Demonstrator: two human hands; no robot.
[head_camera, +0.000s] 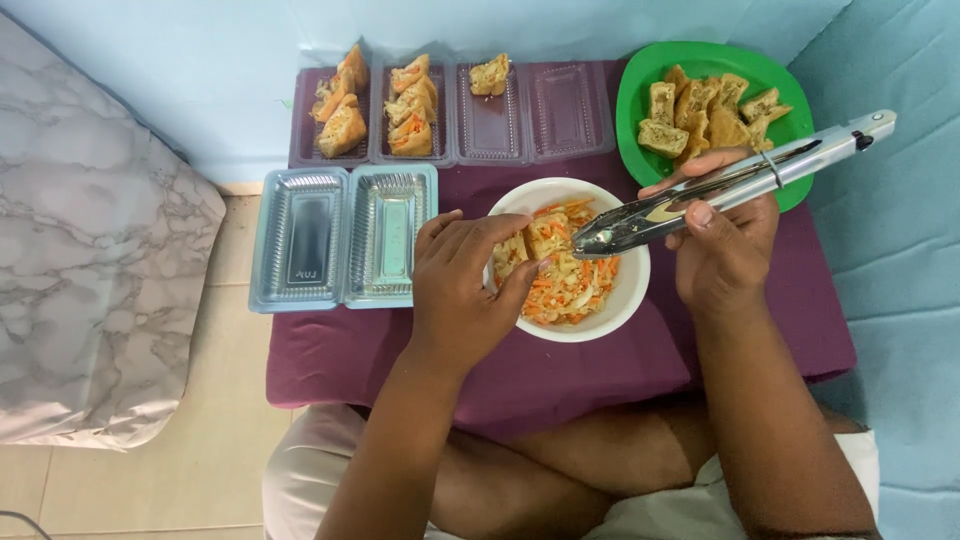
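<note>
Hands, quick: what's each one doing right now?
Left hand: closed on a fried tofu piece over the white bowl.
Right hand: closed on metal tongs.

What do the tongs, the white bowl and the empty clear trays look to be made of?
Tongs: polished metal, likely steel, with bright mirror-like glints. White bowl: smooth and glossy, ceramic or melamine; unclear which. Clear trays: thin transparent plastic with ribbed walls that catch the light.
</note>
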